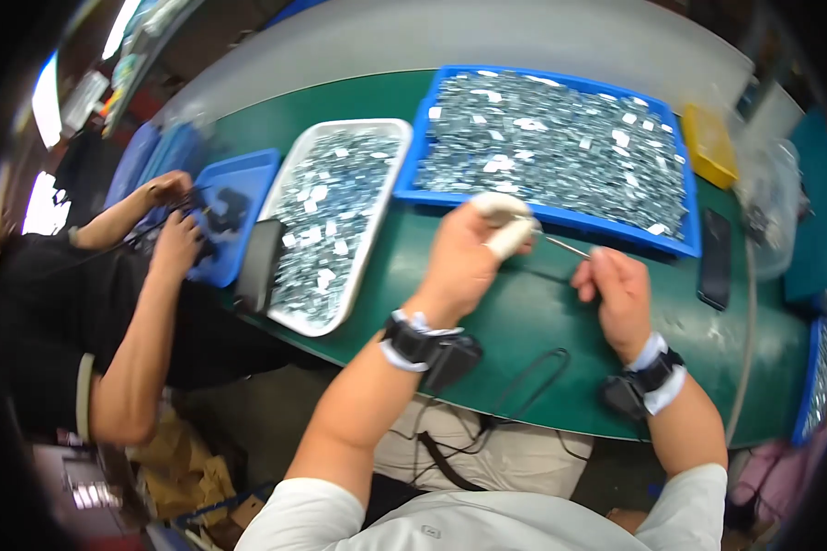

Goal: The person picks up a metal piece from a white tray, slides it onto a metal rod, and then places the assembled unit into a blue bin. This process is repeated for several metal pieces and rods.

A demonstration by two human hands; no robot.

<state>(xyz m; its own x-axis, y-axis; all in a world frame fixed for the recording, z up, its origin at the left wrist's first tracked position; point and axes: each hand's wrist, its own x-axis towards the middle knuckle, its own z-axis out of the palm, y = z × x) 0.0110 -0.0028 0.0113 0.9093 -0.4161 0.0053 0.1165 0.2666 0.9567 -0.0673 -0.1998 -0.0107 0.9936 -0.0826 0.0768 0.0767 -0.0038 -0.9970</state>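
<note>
Left hand (464,262) raised over the desk (524,321), fingers curled shut, thumb and forefinger in white cots (508,223) pinched on something too small to make out. Right hand (616,289) closed around thin metal tweezers (565,245), tips aimed left at the pinched fingertips. Both wrists carry black strapped devices with cables trailing off the desk edge.

Largest first:
- Desk: green, curved edge, runs across the view.
- Blue tray (560,147): big, heaped with small silvery flat parts, just beyond both hands.
- White tray (335,220): long, same silvery parts spread thinner, to the left of the left hand.
- Small blue tray (248,197): further left, in front of a second person in black, whose two hands work over it. Not the wearer's hands.
- Yellow box (708,142): at the right end of the blue tray.
- Black phone (715,259): flat on the desk, right of the right hand.
- Tweezers, then whatever sits between the cots.

Judgement: looks like a pick-or-place step on one tiny part, tweezers meeting the fingertips. The part itself is probably in that pinch, above the bare desk near the blue tray's front rim. The next move calls for a steady left hand and fine tip alignment; a slip would likely drop the part.
</note>
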